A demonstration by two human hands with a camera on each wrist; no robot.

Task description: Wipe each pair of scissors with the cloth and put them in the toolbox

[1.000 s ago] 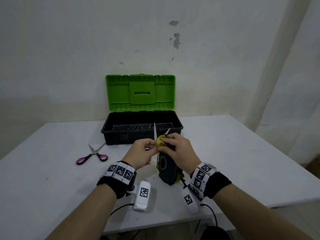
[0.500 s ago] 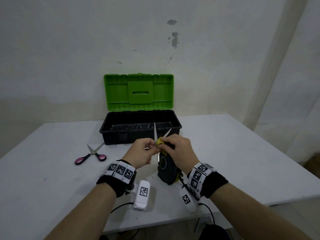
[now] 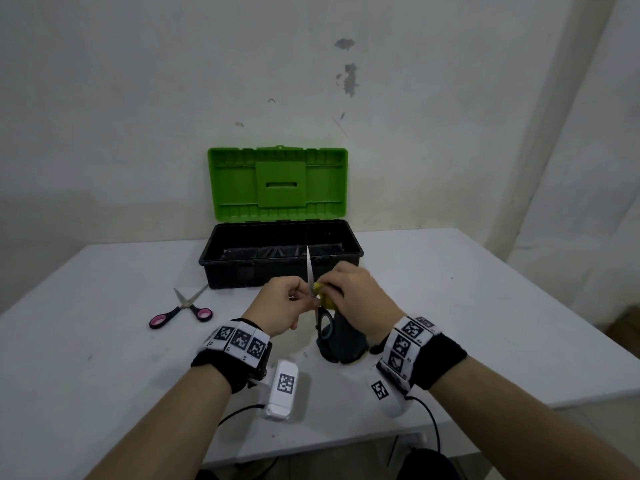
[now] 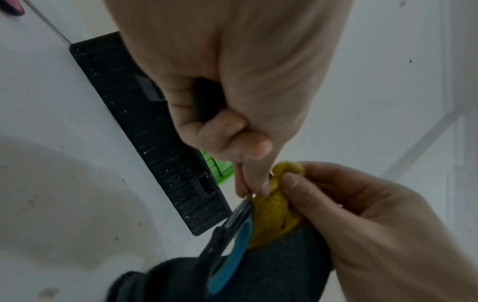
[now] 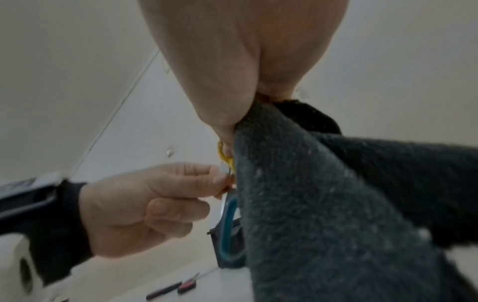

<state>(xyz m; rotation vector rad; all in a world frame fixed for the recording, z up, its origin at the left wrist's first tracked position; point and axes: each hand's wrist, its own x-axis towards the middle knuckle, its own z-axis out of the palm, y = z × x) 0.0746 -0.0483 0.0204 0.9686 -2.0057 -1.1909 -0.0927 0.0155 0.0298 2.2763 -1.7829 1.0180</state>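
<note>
Yellow-grey cloth [image 3: 323,296] in right hand [image 3: 360,299] rubs scissors [image 3: 309,268].

Bare plain room, prob workshop, scuffed white wall [image 3: 138,98], white table [image 3: 485,306], open toolbox [image 3: 277,268]

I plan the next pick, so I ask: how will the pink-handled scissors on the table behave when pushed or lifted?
The pink-handled scissors lie flat on the table with blades apart, so they will probably slide, not roll. They look small and thin, likely light. The blades may swing at the pivot when lifted by one handle.
</note>
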